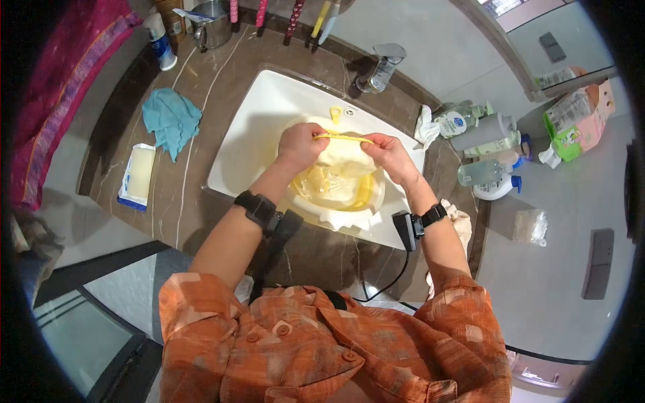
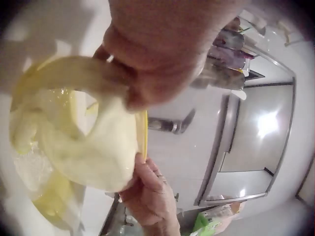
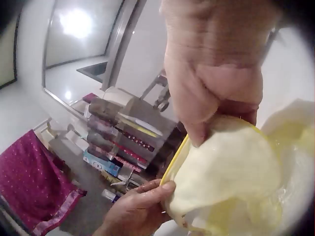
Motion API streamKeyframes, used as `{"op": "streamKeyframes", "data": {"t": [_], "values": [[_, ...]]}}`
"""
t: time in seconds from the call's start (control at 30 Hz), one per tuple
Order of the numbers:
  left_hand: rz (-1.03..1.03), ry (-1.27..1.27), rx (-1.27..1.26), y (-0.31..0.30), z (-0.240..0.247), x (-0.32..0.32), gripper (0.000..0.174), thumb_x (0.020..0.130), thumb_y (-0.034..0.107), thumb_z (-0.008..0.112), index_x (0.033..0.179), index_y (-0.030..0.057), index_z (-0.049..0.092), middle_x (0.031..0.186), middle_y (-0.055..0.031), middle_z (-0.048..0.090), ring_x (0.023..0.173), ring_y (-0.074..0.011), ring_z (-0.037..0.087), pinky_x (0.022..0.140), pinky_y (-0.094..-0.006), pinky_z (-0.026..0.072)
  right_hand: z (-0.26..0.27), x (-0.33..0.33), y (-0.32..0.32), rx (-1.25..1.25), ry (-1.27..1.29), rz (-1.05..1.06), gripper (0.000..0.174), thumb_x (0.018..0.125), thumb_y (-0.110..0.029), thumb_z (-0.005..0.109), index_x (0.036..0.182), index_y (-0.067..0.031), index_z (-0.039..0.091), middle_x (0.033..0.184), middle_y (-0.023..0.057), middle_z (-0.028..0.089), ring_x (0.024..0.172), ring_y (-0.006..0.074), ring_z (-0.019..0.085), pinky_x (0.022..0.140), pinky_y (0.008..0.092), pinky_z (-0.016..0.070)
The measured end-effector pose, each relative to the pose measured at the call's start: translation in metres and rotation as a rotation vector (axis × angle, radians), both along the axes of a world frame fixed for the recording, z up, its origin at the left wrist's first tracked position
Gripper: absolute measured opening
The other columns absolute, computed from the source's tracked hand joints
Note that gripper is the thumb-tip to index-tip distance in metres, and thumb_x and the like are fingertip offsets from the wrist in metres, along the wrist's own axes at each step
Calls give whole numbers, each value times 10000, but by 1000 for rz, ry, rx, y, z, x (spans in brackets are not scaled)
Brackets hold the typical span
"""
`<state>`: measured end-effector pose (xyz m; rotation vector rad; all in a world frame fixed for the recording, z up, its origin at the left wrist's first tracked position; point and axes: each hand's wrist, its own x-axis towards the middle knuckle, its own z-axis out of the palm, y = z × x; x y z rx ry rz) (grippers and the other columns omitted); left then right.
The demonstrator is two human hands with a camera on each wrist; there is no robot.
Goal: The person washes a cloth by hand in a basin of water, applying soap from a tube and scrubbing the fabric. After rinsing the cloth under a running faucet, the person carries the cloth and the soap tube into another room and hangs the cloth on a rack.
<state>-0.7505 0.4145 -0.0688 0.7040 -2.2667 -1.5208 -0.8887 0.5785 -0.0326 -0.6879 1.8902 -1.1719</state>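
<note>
I hold a pale yellow wet cloth (image 1: 342, 158) up over the white rectangular sink (image 1: 235, 158), stretched between my two hands. My left hand (image 1: 299, 144) is clenched on one end of the cloth's brighter yellow hemmed edge, with thumb and bent fingers pinching it. My right hand (image 1: 391, 153) grips the other end the same way, fingers curled over the hem. The edge runs taut and nearly level from one grip to the other. The rest of the cloth hangs below my fingers in a soft, baggy sag.

From the wrist cameras the cloth bulges just under each knuckle, and the opposite hand pinches the thin yellow rim on the far side.

Straight beneath it, inside the sink, sits a round yellow plastic basin (image 1: 368, 196) of sudsy water. I cannot tell whether the lowest fold of the cloth touches the water.

A chrome tap (image 1: 383, 67) stands behind the sink. On the dark marbled counter (image 1: 201, 74) to my left lie a crumpled teal rag (image 1: 173, 117) and a white bar in a blue tray (image 1: 140, 173), both well apart from my hands. A cluster of plastic bottles (image 1: 484, 138) stands to my right.
</note>
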Motion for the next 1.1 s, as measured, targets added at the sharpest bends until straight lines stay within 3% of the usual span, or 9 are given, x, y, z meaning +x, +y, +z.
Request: {"op": "streamKeyframes", "data": {"t": [0.27,0.37,0.47,0.5,0.57,0.77,0.93,1.03,1.1], "values": [[326,-90,-168,17,-18,9,315,726,288,612,968,86,616,917,-145,575,822,-272,553,739,-349,446,10,23,-24,-56,131,-124,201,824,-157,602,945,3,625,678,-46,555,534,20,411,461,194,351],[336,-165,266,34,-16,12,389,782,320,570,1067,56,549,984,-115,563,866,-223,536,760,-324,432,8,31,-35,-22,213,-95,242,815,-166,600,974,16,612,685,21,601,550,74,494,502,230,411],[282,363,1143,47,-14,12,365,883,399,430,1076,107,535,913,-34,575,805,-150,549,711,-322,448,16,60,-46,-52,500,170,301,793,-185,585,1027,4,584,766,163,633,693,231,621,634,313,477],[290,365,1141,45,-14,14,365,883,399,430,1076,107,535,913,-34,575,805,-150,549,711,-322,448,35,78,-52,64,479,266,281,839,-147,562,1057,31,554,782,75,618,699,102,559,634,240,464],[57,702,1628,38,-14,23,453,859,488,434,1045,89,538,956,-42,575,911,-148,546,761,-351,459,42,94,-54,-81,440,438,283,839,-111,556,1087,25,536,887,110,611,781,109,567,686,247,474],[27,720,1724,32,10,49,730,809,674,258,1146,57,455,1099,-123,512,1017,-268,513,882,-402,429,76,100,-61,-91,335,355,270,834,-72,558,1094,-1,544,974,71,599,886,108,555,748,254,467],[61,972,1456,38,3,62,516,873,494,364,1204,101,414,1186,-78,475,1066,-219,493,907,-377,402,99,140,-127,-179,530,671,311,779,-34,584,1089,-23,555,971,73,606,890,151,571,771,284,465],[-337,1028,1881,36,-23,71,437,852,428,465,1179,140,437,1136,-27,517,1049,-169,502,872,-365,419,83,194,-189,-254,813,1051,470,718,-62,610,1172,-85,490,1112,133,540,972,292,546,831,352,444],[-62,990,1131,44,-16,87,447,841,437,484,1174,141,446,1129,-26,531,1049,-164,503,867,-358,423,63,232,-229,-233,1008,1213,567,711,-30,574,1246,-131,414,1238,81,460,1136,265,435,915,414,369]]}}
